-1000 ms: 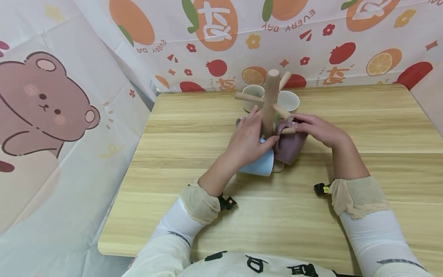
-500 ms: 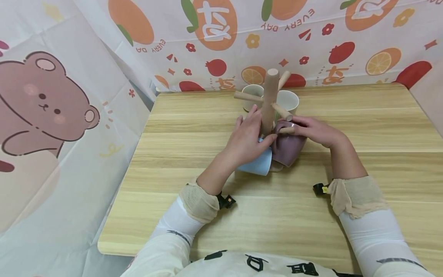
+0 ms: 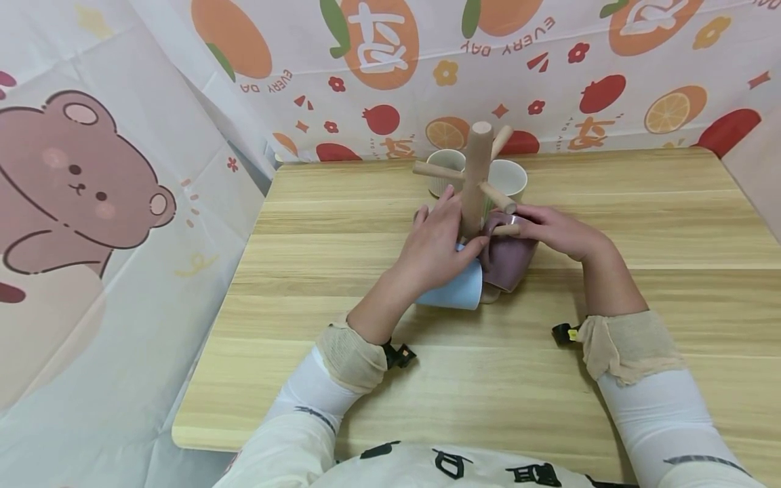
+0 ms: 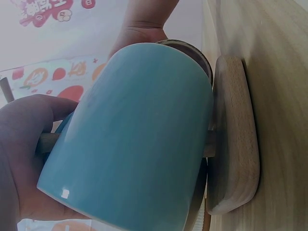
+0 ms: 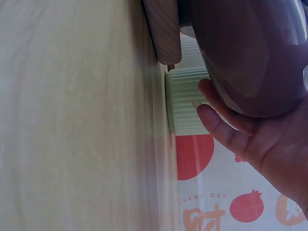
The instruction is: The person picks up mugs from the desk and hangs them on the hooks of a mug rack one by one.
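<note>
A wooden mug tree (image 3: 478,179) with several pegs stands on the table. My left hand (image 3: 432,244) grips its post, the thumb across the front. Below this hand hangs a light blue mug (image 3: 454,288), large in the left wrist view, where the tree's round base (image 4: 236,139) shows beside it. My right hand (image 3: 558,230) holds a purple mug (image 3: 511,261) on the tree's right side, its handle at a lower peg (image 3: 505,230). In the right wrist view the fingers (image 5: 226,134) lie against the purple mug's body.
Behind the tree are a white ribbed cup (image 3: 447,161) and a pale green ribbed cup (image 5: 187,101). The wooden table (image 3: 305,285) ends at a fruit-printed curtain (image 3: 549,88) at the back. A bear-printed curtain (image 3: 79,190) hangs at the left.
The purple mug and right hand have shifted slightly left, toward the post. My left hand keeps its grip, moving barely at all.
</note>
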`<control>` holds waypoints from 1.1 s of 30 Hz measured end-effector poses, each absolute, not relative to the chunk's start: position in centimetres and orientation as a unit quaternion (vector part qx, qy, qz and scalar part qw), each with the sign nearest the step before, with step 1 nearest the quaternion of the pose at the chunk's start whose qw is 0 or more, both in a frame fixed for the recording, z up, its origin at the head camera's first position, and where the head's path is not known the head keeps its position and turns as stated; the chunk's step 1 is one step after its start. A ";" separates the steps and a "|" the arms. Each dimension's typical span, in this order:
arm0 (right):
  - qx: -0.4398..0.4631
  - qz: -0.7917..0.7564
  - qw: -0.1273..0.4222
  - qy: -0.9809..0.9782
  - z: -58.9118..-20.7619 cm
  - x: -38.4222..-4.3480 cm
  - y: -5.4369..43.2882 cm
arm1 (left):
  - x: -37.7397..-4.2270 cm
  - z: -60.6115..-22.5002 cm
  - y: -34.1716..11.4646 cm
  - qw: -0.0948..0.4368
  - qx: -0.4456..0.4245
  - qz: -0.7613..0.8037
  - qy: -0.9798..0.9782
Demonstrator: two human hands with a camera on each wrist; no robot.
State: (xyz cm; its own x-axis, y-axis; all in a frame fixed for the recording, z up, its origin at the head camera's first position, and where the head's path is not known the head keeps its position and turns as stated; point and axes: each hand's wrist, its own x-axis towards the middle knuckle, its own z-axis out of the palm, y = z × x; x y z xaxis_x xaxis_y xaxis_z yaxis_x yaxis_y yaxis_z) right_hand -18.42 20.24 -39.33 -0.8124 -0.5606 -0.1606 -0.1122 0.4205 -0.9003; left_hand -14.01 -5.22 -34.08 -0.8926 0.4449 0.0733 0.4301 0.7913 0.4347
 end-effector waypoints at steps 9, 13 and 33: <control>-0.207 -0.497 0.223 0.813 -39.4 -18.4 20.2 | -14.0 -34.1 -5.2 0.020 0.229 0.232 0.945; -0.212 -0.501 0.221 0.809 -39.4 -18.5 20.2 | -14.0 -34.2 -5.2 0.020 0.228 0.232 0.945; -0.191 -0.515 0.182 0.815 -38.4 -18.4 20.8 | -13.9 -34.1 -5.0 0.014 0.225 0.229 0.947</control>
